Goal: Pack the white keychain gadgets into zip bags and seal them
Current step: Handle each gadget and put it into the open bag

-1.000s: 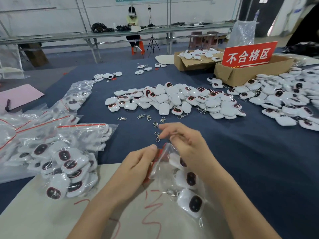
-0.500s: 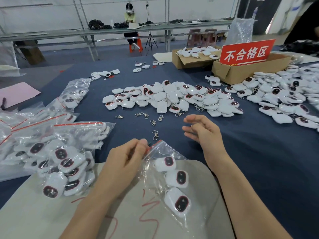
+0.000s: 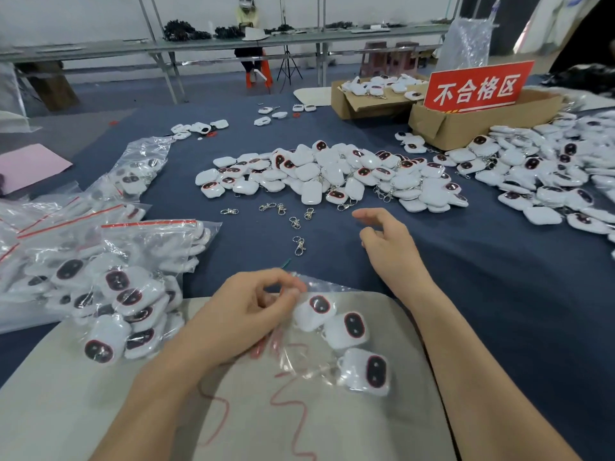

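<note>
While left hand (image 3: 244,316) fingers (image 3: 294,294) pinch crinkly clear plastic zip bag (image 3: 299,357) holding three glossy white rounded keychain gadgets (image 3: 347,326), right hand (image 3: 391,251) fingers loosely spread, empty

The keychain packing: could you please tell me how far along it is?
Done: filled bags piled on the left. In hand: the left hand pinches a zip bag holding three gadgets; the right hand hovers open near the loose pile. Left: that pile and a second pile on the right lie unpacked.
</note>
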